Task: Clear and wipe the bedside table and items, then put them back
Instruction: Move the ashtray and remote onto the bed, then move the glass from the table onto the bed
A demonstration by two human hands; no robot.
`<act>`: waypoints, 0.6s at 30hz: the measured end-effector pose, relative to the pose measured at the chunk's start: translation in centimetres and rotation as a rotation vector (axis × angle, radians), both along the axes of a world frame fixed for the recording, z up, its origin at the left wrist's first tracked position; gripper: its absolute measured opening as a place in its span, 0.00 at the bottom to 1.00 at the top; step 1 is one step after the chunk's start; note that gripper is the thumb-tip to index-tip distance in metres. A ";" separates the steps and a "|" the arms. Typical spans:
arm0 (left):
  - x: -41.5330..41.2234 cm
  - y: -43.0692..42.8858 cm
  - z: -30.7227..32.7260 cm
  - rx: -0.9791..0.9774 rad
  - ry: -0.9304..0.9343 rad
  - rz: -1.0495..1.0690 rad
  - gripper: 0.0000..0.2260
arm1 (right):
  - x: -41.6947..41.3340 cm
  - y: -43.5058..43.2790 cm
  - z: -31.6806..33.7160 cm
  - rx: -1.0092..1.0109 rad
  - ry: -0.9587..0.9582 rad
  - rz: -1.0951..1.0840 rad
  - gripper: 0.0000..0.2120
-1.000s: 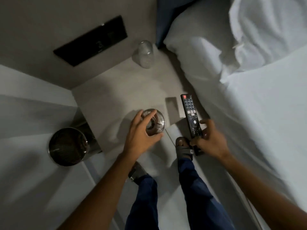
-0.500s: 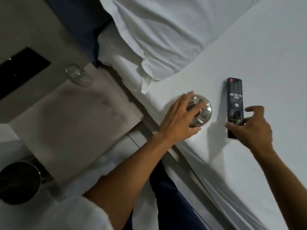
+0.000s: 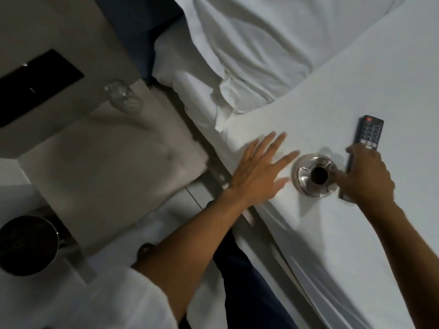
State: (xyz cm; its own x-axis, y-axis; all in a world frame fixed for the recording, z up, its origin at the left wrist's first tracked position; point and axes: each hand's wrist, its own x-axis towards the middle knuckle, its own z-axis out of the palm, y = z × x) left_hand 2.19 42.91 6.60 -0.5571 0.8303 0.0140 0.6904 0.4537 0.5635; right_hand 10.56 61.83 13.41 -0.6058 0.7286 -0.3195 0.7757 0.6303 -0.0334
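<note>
A shiny metal ashtray (image 3: 316, 178) sits on the white bed sheet (image 3: 356, 233). My left hand (image 3: 259, 173) hovers just left of it, fingers spread, holding nothing. A black remote (image 3: 369, 132) lies on the sheet to the right of the ashtray. My right hand (image 3: 365, 179) covers the remote's lower end and grips it, with one finger touching the ashtray's rim. The grey bedside table (image 3: 107, 176) is at the left, and a clear glass tumbler (image 3: 123, 98) stands at its far corner.
A round dark bin (image 3: 26, 245) stands on the floor at the lower left. A black wall panel (image 3: 35, 86) is behind the table. A white pillow (image 3: 261, 43) lies at the head of the bed. My legs stand between table and bed.
Both hands carried the ashtray and the remote from the bedside table onto the bed. My left hand has let go of the ashtray and opened to its left.
</note>
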 end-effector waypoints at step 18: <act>-13.9 -31.3 -4.7 -0.581 -0.219 0.726 0.36 | -31.5 -32.8 -11.9 -0.285 0.069 0.952 0.36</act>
State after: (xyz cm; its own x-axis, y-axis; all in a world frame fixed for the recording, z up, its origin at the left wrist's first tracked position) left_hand -11.75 11.58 1.85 -0.8803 0.1250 -0.4576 0.0360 0.9795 0.1983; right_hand -20.95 29.04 1.53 -0.9218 -0.1687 -0.3489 -0.0582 0.9503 -0.3059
